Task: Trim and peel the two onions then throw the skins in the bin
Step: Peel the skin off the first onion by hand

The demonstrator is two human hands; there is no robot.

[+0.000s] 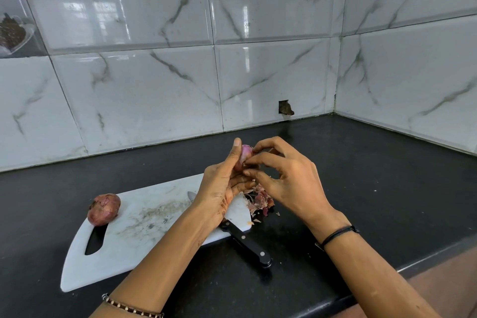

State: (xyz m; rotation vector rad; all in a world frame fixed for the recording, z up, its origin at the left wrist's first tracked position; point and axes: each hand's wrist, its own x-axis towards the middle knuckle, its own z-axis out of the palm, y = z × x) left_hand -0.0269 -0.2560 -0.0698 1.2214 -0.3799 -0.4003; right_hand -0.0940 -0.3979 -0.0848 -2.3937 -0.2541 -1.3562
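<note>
My left hand [219,188] holds a small pale-purple onion [246,151] up above the far right end of the white cutting board [144,217], thumb raised along its side. My right hand [281,175] meets it from the right, fingertips pinching at the onion's skin. Most of that onion is hidden by my fingers. A second onion [103,209], still in its brown-red skin, lies on the board's left end near the handle slot. A heap of torn skins [259,201] sits at the board's right edge, below my hands.
A black-handled knife [245,240] lies across the board's near right corner, blade under my left wrist. The board rests on a black counter [361,188] in a corner of marble-tiled walls. The counter's front edge runs at lower right.
</note>
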